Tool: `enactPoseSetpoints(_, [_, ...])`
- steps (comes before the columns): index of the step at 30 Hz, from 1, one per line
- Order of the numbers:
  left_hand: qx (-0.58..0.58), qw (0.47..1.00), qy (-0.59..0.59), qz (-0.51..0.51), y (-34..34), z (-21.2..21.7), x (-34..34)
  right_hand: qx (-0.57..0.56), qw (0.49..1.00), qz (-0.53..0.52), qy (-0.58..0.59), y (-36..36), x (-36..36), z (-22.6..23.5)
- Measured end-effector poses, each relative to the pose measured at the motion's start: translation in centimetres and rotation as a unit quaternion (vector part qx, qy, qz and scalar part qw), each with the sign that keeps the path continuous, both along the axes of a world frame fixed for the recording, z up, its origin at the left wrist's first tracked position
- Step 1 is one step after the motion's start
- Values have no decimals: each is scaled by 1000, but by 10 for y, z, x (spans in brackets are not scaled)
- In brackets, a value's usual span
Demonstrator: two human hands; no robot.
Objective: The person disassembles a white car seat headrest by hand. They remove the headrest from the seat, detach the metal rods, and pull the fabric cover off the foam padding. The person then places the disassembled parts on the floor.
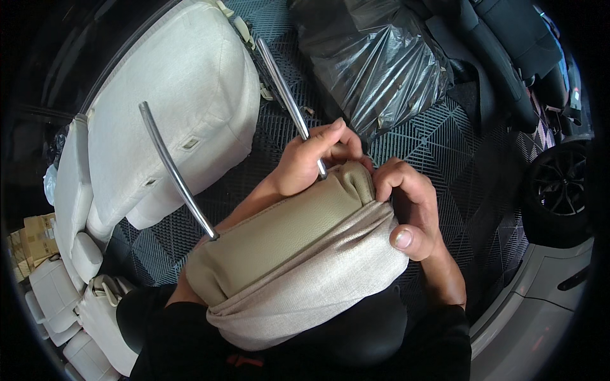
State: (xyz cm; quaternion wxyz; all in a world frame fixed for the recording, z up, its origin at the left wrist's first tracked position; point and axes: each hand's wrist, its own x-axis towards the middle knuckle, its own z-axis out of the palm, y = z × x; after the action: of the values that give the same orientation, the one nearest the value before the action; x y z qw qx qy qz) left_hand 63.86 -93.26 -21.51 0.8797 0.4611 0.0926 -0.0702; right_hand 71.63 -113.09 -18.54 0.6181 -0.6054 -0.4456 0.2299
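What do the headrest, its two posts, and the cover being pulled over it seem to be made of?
Headrest: beige leather or leather-like vinyl, smooth with a faint sheen and a stitched seam. Two posts: polished metal, likely steel, judging by the bright reflections. Cover: light beige woven fabric, matte, with visible weave and soft folds. The left hand grips one post; the right hand pinches the cover's edge.

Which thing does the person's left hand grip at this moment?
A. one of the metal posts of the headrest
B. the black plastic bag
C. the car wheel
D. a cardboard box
A: the left hand closes around the right-side metal post just above the tan headrest, while the right hand pinches the light fabric cover at the headrest's corner.
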Motion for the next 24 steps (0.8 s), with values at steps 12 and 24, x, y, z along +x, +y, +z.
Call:
enactPoseSetpoints(12, [-86,996,-9,21,-5,-13,-2,27,997,5,78,-13,-18,-9])
enactPoseSetpoints(24, [-104,944,-298,93,37,-11,50,283,812,120,497,30,27,-45])
